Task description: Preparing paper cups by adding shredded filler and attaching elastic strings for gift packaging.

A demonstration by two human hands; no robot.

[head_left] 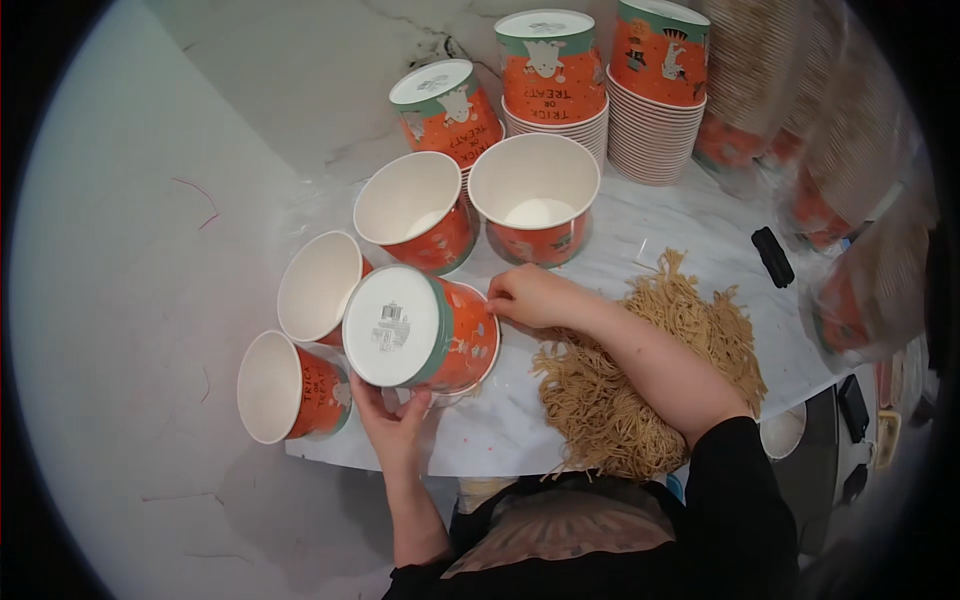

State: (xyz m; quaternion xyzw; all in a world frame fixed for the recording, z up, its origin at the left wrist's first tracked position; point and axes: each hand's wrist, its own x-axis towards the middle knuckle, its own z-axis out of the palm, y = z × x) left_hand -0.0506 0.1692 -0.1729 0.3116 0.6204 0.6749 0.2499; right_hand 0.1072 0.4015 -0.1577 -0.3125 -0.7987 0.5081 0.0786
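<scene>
An orange and green paper tub (465, 335) lies tipped on its side, its white base (393, 326) turned up toward me and its open mouth facing away to the right, so its inside is hidden. My left hand (396, 428) grips it from below, with thumb and fingers against the lower side. At the far side, the curled fingers of my right hand (540, 296) pinch the tub's rim; anything small between them is hidden. Beneath my right forearm lies a heap of tan, yarn-like strands (620, 425).
Several open tubs (270, 388) stand or lean in an arc left of and behind the held one. Upside-down stacked tubs (655, 135) rise at the back. Plastic-wrapped tub stacks (850, 150) crowd the right. A black object (772, 257) lies on the white table cover (500, 445).
</scene>
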